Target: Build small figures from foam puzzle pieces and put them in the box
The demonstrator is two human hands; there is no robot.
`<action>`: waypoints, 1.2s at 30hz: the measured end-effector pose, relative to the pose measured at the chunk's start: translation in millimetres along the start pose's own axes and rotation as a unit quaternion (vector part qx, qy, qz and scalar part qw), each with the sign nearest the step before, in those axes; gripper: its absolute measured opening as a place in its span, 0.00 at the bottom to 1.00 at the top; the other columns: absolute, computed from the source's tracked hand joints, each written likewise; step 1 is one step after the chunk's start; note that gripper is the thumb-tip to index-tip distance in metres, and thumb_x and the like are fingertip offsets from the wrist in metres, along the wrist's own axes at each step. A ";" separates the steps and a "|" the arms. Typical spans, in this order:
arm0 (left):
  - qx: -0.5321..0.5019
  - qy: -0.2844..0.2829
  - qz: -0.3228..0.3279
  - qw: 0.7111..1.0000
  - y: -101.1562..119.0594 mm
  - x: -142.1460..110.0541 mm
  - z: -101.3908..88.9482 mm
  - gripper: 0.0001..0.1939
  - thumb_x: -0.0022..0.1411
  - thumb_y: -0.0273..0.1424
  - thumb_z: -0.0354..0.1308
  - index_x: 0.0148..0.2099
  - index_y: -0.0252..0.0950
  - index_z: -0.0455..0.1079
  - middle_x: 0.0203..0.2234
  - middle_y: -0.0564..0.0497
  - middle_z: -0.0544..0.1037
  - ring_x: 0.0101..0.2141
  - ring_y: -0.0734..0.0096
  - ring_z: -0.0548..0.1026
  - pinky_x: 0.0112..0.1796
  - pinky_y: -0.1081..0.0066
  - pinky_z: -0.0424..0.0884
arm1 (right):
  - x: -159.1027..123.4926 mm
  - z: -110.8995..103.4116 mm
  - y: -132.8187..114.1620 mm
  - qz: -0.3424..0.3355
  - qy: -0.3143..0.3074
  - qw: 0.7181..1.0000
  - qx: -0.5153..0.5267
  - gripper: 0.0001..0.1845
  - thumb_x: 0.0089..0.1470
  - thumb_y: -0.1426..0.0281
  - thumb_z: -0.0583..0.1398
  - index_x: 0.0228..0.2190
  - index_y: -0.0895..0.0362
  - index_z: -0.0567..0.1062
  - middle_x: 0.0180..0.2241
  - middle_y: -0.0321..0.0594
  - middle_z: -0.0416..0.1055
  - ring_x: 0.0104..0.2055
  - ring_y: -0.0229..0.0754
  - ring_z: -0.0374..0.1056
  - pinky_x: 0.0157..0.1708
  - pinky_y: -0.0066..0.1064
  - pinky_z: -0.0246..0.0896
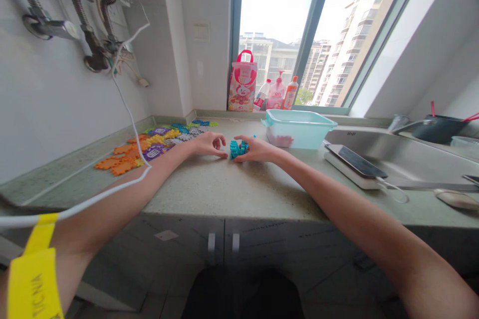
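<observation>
My right hand [258, 149] is closed round several teal plastic building pieces [234, 150] at the middle of the counter, the fingers covering part of them. Just to the left, my left hand [210, 144] is empty, its fingers curved and apart, a small gap from the teal pieces. Beyond my left forearm lie flat gear-edged pieces sorted by colour: orange pieces [121, 157], purple pieces [154, 151], yellow pieces [167, 135] and grey ones. A translucent mint-green tub [303, 132] stands right of my right hand, with some reddish pieces showing through its wall.
A phone [355, 160] rests on a white box at the rim of the steel sink [404, 159]. Bottles and a pink bag [242, 87] stand on the windowsill. A white cable [129, 109] hangs across my left forearm.
</observation>
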State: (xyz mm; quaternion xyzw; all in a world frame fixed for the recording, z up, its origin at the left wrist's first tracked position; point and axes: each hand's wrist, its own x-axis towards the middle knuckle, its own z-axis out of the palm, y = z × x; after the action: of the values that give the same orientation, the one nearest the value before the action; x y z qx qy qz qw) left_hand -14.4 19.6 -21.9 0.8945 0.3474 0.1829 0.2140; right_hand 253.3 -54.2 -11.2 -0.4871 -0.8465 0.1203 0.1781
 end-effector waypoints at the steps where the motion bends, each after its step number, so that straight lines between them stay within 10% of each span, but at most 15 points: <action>1: 0.006 -0.002 -0.001 1.000 -0.2 -0.3 -0.6 0.33 0.50 0.57 0.75 0.47 0.37 0.76 0.28 0.54 0.77 0.29 0.68 0.74 0.33 0.69 0.65 | -0.5 -0.7 -0.5 0.000 0.000 1.000 0.000 0.53 0.50 0.53 0.74 0.72 0.58 0.68 0.33 0.36 0.76 0.37 0.45 0.70 0.40 0.33 0.61; 36: 0.059 -0.027 -0.013 0.998 5.0 -0.2 -3.1 0.31 0.53 0.58 0.71 0.45 0.37 0.79 0.30 0.51 0.78 0.32 0.65 0.75 0.34 0.69 0.65 | -3.8 -20.7 4.0 -0.030 0.058 0.998 -0.026 0.49 0.53 0.65 0.70 0.73 0.60 0.66 0.31 0.34 0.74 0.34 0.42 0.67 0.39 0.32 0.58</action>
State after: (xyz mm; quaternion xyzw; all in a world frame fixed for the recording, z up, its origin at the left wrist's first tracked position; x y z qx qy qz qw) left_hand -13.3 16.9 -16.8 0.9055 0.3635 0.1351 0.1723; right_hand 266.8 -54.9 5.4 -0.4719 -0.8518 0.0646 0.2182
